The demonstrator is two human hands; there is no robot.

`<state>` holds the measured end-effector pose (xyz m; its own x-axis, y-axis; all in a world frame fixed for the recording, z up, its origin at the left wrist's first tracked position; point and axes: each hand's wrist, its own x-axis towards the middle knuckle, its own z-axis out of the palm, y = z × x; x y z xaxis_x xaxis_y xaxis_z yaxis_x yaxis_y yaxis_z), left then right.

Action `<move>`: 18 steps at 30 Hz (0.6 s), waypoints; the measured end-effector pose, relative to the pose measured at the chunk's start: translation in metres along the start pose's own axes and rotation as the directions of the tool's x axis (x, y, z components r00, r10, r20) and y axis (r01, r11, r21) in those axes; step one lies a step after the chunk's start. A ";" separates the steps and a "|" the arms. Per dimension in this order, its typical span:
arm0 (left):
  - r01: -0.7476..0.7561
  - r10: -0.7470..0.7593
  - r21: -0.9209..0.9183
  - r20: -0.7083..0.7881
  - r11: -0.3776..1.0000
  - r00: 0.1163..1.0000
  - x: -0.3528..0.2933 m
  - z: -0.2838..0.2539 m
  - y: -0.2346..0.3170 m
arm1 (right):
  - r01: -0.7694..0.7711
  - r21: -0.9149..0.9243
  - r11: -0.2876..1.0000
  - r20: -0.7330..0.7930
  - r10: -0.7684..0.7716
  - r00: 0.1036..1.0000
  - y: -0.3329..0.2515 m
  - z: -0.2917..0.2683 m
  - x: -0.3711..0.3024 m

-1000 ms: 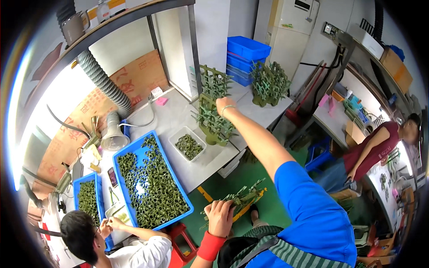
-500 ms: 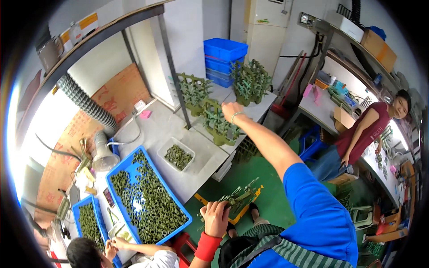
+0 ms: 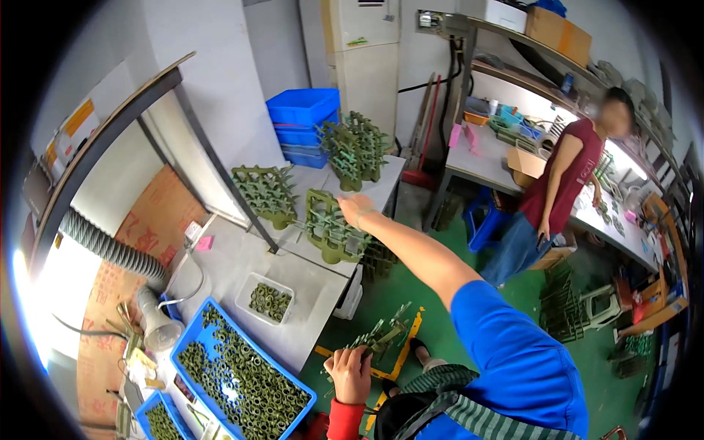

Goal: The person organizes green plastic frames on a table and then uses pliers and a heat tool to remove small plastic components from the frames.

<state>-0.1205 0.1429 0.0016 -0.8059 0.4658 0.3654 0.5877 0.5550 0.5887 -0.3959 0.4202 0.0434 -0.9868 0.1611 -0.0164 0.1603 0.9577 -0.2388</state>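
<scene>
We see our own body from above, bent by the wide lens. Our right arm is bare from the hand up past the elbow, where a loose short sleeve (image 3: 506, 345) of bright blue cloth begins and spreads over the shoulder. A thin pale band circles the wrist just behind our right hand (image 3: 352, 207). Our left hand (image 3: 350, 374) is bare, and behind it sits a snug red cuff (image 3: 345, 424) that runs off the lower edge. Across our chest lies a garment (image 3: 458, 418) striped in dark green and white, its folds gathered beneath the blue sleeve.
</scene>
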 end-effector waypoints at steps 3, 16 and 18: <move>-0.081 0.082 -0.011 0.062 0.997 0.995 0.009 -0.001 0.011 | 0.005 -0.039 0.999 -0.139 -0.011 0.990 0.063 -0.008 -0.065; -0.450 0.450 -0.071 0.295 0.890 0.843 0.034 0.061 0.133 | -0.448 -0.090 0.889 -0.193 0.426 0.884 0.280 0.014 -0.443; -0.481 0.494 -0.144 0.408 0.865 0.767 0.033 0.091 0.150 | -0.558 -0.056 0.828 -0.145 0.547 0.825 0.310 0.026 -0.517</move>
<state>-0.0526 0.3041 0.0365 -0.2988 0.9132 0.2772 0.8857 0.1571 0.4369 0.1630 0.6282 -0.0472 -0.7230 0.6909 -0.0033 0.6849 0.7161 -0.1343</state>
